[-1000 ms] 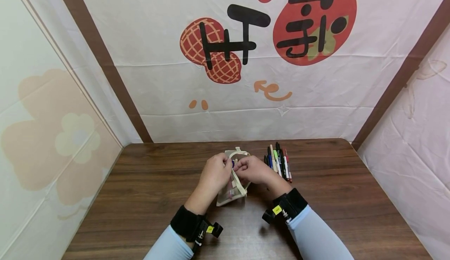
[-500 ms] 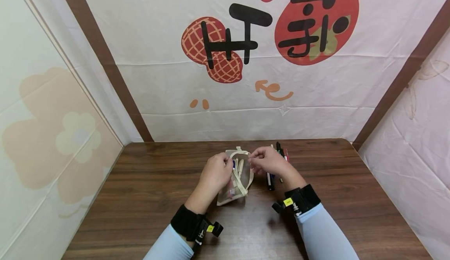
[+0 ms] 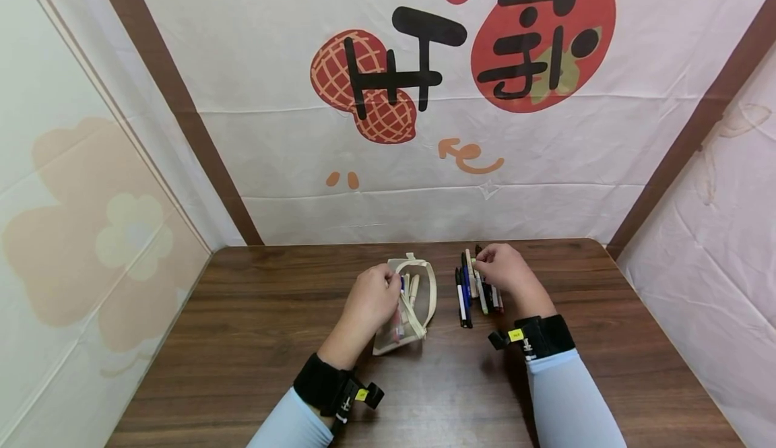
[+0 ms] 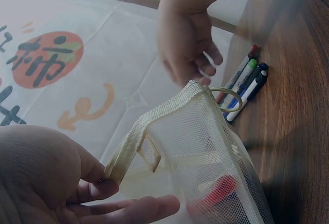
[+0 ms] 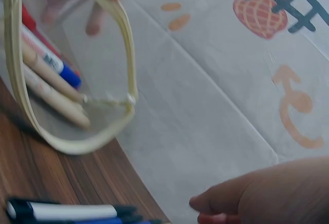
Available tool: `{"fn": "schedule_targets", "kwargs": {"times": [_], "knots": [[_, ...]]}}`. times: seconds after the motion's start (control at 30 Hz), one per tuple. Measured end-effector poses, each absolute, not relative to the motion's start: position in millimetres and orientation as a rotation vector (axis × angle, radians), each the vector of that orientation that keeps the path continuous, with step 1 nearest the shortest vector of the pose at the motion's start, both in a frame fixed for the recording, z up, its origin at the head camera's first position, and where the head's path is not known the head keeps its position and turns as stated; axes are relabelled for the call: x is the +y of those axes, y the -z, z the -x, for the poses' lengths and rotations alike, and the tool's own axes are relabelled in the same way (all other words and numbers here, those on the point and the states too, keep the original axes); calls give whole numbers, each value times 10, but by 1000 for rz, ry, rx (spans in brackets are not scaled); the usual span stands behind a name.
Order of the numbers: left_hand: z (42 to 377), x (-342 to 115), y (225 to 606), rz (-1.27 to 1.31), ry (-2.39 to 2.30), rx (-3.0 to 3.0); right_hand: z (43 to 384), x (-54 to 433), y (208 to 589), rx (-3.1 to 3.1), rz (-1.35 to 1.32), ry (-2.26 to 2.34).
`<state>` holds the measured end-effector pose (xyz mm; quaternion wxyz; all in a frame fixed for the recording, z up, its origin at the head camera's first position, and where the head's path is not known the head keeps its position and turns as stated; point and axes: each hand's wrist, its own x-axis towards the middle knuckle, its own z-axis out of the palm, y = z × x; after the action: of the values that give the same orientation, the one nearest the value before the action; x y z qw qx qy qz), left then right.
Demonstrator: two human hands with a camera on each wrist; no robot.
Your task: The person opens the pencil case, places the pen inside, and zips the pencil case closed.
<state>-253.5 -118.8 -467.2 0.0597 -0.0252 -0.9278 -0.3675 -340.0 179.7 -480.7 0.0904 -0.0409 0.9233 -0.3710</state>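
A cream mesh pencil pouch (image 3: 433,294) with an unzipped mouth lies tilted on the table. My left hand (image 3: 374,300) pinches its rim between thumb and fingers, as the left wrist view shows. Inside, the right wrist view reveals a blue-capped marker (image 5: 54,62), beige pens (image 5: 59,103) and something red (image 5: 29,19). My right hand (image 3: 510,274) hovers at a row of pens (image 3: 464,293) to the right of the pouch, fingers loosely bent. Nothing shows between those fingers, though the hand covers part of the row. In the left wrist view the right hand (image 4: 186,44) appears above the pens.
Under everything is a brown wood-grain table (image 3: 273,340). A printed white cloth (image 3: 273,212) hangs right behind its far edge, with further cloth on both sides. The row holds several pens in black, blue, green, red and beige, lying side by side.
My right hand has moved from the pouch mouth rightward to the pens. The pouch mouth and the pens inside are now in plain sight. My left hand stays on the rim.
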Motion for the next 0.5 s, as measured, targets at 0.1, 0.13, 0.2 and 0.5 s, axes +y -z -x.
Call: {"fn": "schedule_targets", "kwargs": {"times": [0.1, 0.13, 0.2, 0.5], "knots": [[2532, -1191, 4673, 85, 1113, -2799, 3413, 1905, 4812, 2802, 73, 965], [2531, -1193, 4672, 86, 1115, -2798, 3418, 1936, 4813, 2807, 53, 926], [2530, -1194, 4670, 86, 1120, -2796, 3428, 1993, 4820, 2815, 27, 853], [2530, -1187, 4659, 83, 1122, -2808, 3453, 2094, 4869, 2816, -27, 707]]}}
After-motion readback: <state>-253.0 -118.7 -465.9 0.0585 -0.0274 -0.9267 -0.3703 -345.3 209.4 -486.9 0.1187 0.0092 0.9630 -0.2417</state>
